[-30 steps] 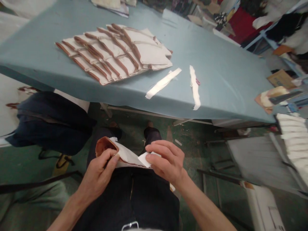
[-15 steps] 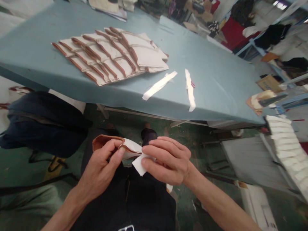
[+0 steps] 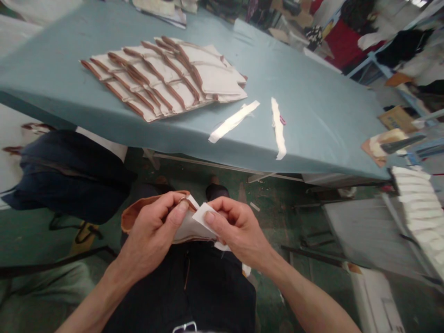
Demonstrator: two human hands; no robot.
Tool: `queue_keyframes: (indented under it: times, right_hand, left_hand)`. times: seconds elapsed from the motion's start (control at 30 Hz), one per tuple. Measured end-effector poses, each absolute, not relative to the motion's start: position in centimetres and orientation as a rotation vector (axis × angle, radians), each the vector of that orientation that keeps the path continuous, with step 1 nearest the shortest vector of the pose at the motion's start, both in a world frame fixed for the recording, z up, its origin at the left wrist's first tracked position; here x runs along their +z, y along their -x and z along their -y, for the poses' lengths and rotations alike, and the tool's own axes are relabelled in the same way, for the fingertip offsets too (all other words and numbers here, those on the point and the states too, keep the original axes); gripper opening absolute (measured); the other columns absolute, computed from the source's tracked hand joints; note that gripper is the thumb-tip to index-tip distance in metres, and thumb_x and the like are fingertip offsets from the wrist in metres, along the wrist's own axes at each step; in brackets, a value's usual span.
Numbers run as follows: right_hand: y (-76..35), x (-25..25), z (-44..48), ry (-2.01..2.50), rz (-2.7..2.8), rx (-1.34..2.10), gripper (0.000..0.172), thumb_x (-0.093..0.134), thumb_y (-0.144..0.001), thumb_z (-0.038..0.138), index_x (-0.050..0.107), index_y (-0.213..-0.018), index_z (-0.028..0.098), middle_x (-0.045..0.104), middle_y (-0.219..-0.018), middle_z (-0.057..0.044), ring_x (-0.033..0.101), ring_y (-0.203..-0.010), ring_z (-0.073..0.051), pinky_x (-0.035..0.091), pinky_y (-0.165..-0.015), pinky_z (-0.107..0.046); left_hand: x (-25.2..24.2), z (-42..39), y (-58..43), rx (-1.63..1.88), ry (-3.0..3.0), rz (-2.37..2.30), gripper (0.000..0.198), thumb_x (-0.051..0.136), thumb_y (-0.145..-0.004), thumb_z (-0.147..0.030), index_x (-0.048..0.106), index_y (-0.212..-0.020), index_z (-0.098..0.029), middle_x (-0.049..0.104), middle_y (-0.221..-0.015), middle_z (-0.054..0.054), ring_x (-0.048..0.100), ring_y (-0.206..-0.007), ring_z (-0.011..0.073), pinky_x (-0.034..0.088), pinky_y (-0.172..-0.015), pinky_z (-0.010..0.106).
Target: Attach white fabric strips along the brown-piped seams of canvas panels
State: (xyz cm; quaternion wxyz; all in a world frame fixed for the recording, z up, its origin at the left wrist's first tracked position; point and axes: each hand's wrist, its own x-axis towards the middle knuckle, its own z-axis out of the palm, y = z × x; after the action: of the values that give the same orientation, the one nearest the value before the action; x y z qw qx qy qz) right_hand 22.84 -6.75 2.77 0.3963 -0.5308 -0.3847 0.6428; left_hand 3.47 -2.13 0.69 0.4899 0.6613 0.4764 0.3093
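Observation:
Above my lap, a cream fabric piece with brown trim (image 3: 194,230) is pinched between the thumb and fingers of my left hand (image 3: 152,229). It looks like a pouch, with its brown end showing left of that hand. Close beside, my right hand (image 3: 239,226) pinches a small white strip (image 3: 201,214) against the pouch's edge. The strip could be paper or cloth; I cannot tell which. Part of the pouch and some of the right fingers are hidden behind the hands.
On the blue-green table (image 3: 305,106) ahead lie overlapping rows of similar brown-trimmed pieces (image 3: 173,88). Two white strips (image 3: 234,121) lie near the table's front edge. A dark blue cloth (image 3: 69,175) hangs at the left, and pleated white material (image 3: 418,199) sits at the right.
My right hand has turned and drawn in towards my left, raising the white strip to the pouch's upper edge. The pouch has tilted, showing more of its cream side. The view has shifted slightly.

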Motion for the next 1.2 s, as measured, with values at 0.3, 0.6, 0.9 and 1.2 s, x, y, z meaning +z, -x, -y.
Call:
queue_keyframes:
  times: [0.3,0.6,0.9,1.2]
  right_hand:
    - [-23.0,2.7,6.5,1.437,1.037,1.627,0.04,0.077,-0.091,0.058,0.065,-0.09,0.019,0.056,-0.066,0.006,0.043,-0.053,-0.007,0.033,-0.047,-0.02]
    - [-22.9,3.7,6.5,1.57,1.4,1.292,0.023,0.066,-0.102,0.044,0.064,-0.097,0.022,0.063,-0.063,0.006,0.052,-0.053,-0.009,0.035,-0.05,-0.021]
    - [-22.8,4.6,5.4,1.606,1.49,1.234,0.024,0.067,-0.1,0.046,0.062,-0.091,0.024,0.057,-0.059,0.007,0.049,-0.049,-0.01,0.029,-0.047,-0.023]
    - [-22.4,5.5,4.6,1.684,1.594,1.296,0.023,0.068,-0.099,0.044,0.061,-0.093,0.022,0.053,-0.059,0.008,0.047,-0.052,-0.01,0.03,-0.053,-0.023]
  left_hand:
    - [0.7,2.0,-3.0,0.679,-1.525,-1.012,0.037,0.055,-0.102,-0.047,0.079,-0.091,-0.021,0.077,-0.081,0.003,0.065,-0.067,0.0191,0.051,-0.059,0.026]
    - [0.2,1.6,-2.9,0.711,-1.41,-1.005,0.037,0.061,-0.1,-0.046,0.084,-0.086,-0.02,0.077,-0.084,0.003,0.063,-0.068,0.0169,0.048,-0.061,0.024]
    - [-0.9,1.3,-2.3,0.642,-1.152,-0.887,0.041,0.068,-0.098,-0.05,0.076,-0.076,-0.016,0.058,-0.068,-0.002,0.043,-0.058,0.0097,0.034,-0.052,0.02]
    - [-1.4,1.0,-1.8,0.638,-1.235,-0.892,0.044,0.065,-0.1,-0.049,0.068,-0.071,-0.017,0.057,-0.072,-0.001,0.046,-0.064,0.0125,0.036,-0.056,0.022]
